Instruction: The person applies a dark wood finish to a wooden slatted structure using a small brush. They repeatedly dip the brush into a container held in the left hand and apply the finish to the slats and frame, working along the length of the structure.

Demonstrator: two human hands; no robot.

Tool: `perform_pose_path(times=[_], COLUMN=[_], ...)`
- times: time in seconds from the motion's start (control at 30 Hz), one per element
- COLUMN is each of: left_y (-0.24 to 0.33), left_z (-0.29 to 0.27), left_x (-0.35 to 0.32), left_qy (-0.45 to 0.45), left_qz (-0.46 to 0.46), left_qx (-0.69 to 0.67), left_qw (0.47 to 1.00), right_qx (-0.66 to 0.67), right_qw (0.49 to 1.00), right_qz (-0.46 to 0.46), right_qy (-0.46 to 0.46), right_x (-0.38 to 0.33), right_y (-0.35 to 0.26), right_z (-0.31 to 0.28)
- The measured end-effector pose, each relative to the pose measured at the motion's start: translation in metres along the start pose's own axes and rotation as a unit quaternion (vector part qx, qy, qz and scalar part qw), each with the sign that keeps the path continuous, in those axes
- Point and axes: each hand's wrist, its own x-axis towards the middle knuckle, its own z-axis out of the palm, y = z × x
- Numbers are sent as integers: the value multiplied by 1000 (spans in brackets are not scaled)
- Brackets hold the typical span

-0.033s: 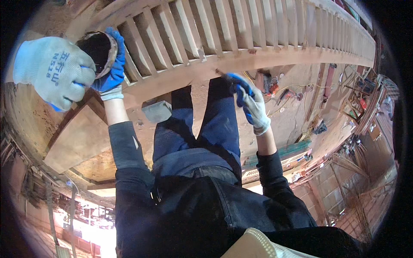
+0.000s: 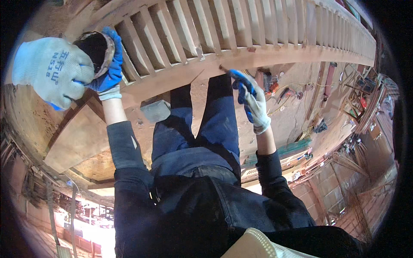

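A second person's pale gloved hand (image 2: 51, 71) is showing left of the slatted wooden railing (image 2: 241, 38). The left hand (image 2: 107, 69), blue-gloved, is grasping one round dark bowl (image 2: 97, 49) (rim worn brown) against the railing's left end. The right hand (image 2: 249, 96) is clenching one thin brush (image 2: 224, 69), its tip touching the railing's lower beam.

Small brush (image 2: 226, 71) against slatted wooden rail (image 2: 241, 56)

gloves: white knit, blue palms | sleeves: dark | trousers: blue denim
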Motion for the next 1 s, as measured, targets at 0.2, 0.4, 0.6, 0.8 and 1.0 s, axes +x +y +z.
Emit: perform_pose_path(times=[0.2,0.4,0.6,0.8,1.0], left_y=[9,4,6,-4,3], left_z=[-5,-4,-5,-1,-3], left_x=[9,10,7,8,8], left_qy=[-10,-5,19,-5,10], left_qz=[21,26,21,6,18], left_qx=[30,33,9,7,30], left_qw=[999,999,1000,1000,999], right_qx=[-98,-293,-355,-589,-605], right_qw=[986,927,888,733,740], right_qz=[-48,-199,-266,-316,-275], right_qy=[122,126,122,127,102], right_x=[7,23,33,32,21], right_y=[16,20,17,3,3], right_z=[-9,-1,-8,1,-2])
